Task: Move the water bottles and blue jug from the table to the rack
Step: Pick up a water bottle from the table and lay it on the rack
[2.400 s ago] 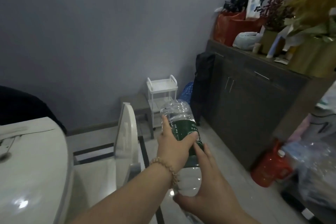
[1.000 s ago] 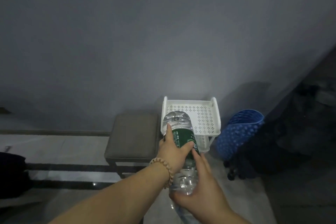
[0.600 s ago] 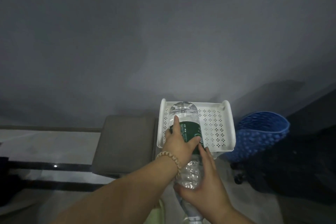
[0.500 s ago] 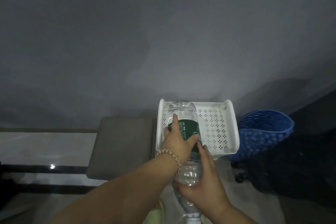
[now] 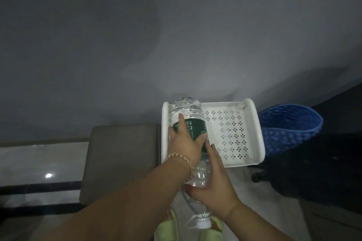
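**Holding a big water bottle over the white rack**

We see both hands on one large clear water bottle with a dark green label. It lies tilted, nearly on its side, over the left part of the rack's perforated top tray. Its ribbed base points toward the rack's far edge, and its white cap points back out past the rack's near edge. We cannot tell whether the base touches the tray or hangs just above it.

The left hand, with a beaded bracelet on its wrist, grips the bottle across the label above the rack's left side. Its fingers are curled over the top and its thumb is spread across the green band. The right hand holds the bottle's clear shoulder just outside the rack's near edge, with the fingers laid forward along the bottle and the thumb hooked round it.

A grey padded stool stands just beside the rack on its left. A blue perforated basket sits just beside the rack on its right. A bulky black shape lies to the right of the rack, nearer us than the basket and too dark for us to name. A plain grey wall rises behind the rack. Pale green footwear shows in front of the rack, under the cap.
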Available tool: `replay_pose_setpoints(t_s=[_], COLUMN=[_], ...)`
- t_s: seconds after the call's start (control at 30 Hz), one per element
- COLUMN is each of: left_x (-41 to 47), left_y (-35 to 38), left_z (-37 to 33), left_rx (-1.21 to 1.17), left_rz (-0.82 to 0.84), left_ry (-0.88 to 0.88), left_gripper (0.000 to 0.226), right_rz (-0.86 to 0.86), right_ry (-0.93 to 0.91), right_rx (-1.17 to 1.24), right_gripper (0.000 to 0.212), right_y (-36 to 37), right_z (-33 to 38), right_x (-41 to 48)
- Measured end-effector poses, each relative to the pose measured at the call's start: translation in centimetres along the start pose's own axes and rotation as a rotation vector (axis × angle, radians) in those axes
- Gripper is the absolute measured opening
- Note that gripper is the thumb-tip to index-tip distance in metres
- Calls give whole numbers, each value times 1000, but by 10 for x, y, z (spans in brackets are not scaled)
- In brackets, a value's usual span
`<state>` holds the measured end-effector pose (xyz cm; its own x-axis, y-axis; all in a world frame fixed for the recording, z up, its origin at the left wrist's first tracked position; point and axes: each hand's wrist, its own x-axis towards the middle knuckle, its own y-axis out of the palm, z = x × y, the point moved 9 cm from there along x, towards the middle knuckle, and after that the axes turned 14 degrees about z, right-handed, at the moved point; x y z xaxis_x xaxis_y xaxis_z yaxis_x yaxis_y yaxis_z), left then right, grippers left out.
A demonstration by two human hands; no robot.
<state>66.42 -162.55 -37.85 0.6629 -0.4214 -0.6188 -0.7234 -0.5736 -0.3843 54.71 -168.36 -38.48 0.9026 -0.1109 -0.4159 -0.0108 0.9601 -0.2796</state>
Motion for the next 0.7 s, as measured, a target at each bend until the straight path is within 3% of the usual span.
replay_pose_setpoints(t_s=[0.13, 0.2, 0.33, 0.4, 0.5, 0.7], left_x=[-4, -16, -53, -51, -34, -30], left_y=[3, 6, -27, -46, -39, -14], left_z=[1, -13, -46, -35, -6, 5], left_rx=[51, 170, 346, 387, 235, 302], left_rz=[16, 24, -274, -355, -188, -119], left_ry=[-17, 54, 338, 216, -15, -77], left_gripper=[86, 74, 58, 67, 77, 66], right_rz=[-10, -40, -61, -75, -63, -5], right_ry=[5, 3, 24, 31, 21, -5], right_rx=[-6, 0, -23, -40, -162, -504], right_gripper=[128, 124, 119, 120, 125, 117], right_y=[1, -2, -3, -3, 6, 20], right_z=[-4, -2, 4, 8, 19, 33], right_x=[3, 4, 10, 11, 13, 13])
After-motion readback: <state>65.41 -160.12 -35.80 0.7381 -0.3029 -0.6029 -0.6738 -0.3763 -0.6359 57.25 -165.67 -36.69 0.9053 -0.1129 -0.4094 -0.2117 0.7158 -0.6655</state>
